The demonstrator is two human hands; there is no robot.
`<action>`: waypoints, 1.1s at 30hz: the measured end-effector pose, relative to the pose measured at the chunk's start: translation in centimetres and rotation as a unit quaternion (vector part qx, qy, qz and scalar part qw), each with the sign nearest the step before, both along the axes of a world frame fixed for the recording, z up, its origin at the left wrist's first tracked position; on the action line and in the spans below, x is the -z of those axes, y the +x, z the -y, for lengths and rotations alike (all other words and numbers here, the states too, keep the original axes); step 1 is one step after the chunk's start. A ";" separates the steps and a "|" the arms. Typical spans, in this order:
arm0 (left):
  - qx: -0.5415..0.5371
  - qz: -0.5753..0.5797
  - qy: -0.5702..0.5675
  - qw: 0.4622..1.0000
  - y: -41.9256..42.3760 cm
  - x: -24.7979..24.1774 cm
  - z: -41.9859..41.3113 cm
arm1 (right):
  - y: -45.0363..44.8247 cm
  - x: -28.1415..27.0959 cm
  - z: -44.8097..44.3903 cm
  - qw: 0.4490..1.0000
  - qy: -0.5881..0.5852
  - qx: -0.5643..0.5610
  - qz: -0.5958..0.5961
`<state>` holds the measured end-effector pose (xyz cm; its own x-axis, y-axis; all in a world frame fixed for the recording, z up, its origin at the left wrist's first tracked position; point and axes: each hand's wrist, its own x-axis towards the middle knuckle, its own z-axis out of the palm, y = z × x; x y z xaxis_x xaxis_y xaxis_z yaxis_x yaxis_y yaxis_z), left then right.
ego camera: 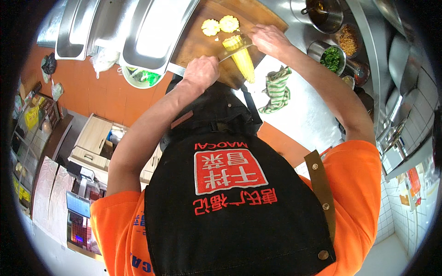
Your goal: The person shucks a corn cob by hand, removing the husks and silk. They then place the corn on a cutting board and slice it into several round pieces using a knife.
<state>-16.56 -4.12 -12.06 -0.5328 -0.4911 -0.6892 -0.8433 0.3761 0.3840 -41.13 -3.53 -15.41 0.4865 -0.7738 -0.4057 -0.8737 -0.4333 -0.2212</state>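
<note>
A corn cob [246,65] lies on a wooden cutting board [197,48], its near tip at the board's edge. Across the cob, close to its far end, runs a knife [226,55], its blade seen nearly edge-on. My left hand [202,71] is closed around the knife's left end. At the other end, my right hand [269,38] grips the knife with fingers folded; which end is the handle I cannot tell. Beyond the blade, two cut corn rounds [220,26] sit side by side with cut faces up. Small corn bits lie near them.
Steel pans [126,57] stand left of the board, with a bowl of greens [129,77] below. A striped cloth [277,89] rests on the steel counter [300,114] at right. Farther right are a container of chopped greens [331,59] and a steel pot [300,13].
</note>
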 end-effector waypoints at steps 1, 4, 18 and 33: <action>0.008 -0.001 -0.001 1.000 0.0 0.4 0.0 | -0.2 0.1 -0.1 1.000 -0.020 0.005 -0.002; 0.022 0.000 -0.002 1.000 -0.4 2.4 0.8 | -0.1 2.8 -0.1 0.998 0.027 -0.005 -0.065; -0.020 -0.093 -0.028 0.995 1.4 3.1 0.3 | 11.7 -0.3 -10.9 0.871 0.049 0.475 0.119; 0.014 -0.079 -0.056 0.995 4.9 -0.9 -2.1 | 11.2 2.9 -11.1 0.868 0.023 0.467 0.166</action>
